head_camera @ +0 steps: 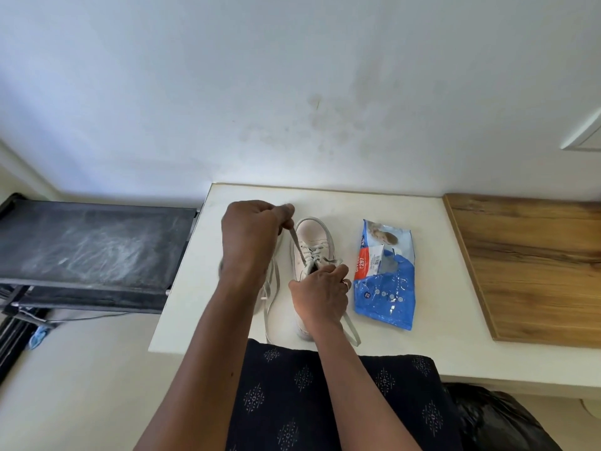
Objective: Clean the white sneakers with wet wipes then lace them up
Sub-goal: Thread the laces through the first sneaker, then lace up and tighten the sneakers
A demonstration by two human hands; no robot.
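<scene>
A white sneaker (313,237) stands on the white table (406,320), toe pointing away from me. My left hand (252,231) is raised over its left side and pinches one end of the grey lace (297,244), pulling it taut up from the eyelets. My right hand (320,296) rests over the shoe's opening and pinches the lace near the top eyelets. The lace's other end trails off to the right toward the table's front edge. A second sneaker (270,288) lies mostly hidden behind my left forearm, with loose lace hanging beside it.
A blue pack of wet wipes (385,297) lies just right of the sneaker. A wooden board (533,268) covers the table's right end. A dark folding rack (91,252) stands left of the table. A black bag (494,418) sits below at the right.
</scene>
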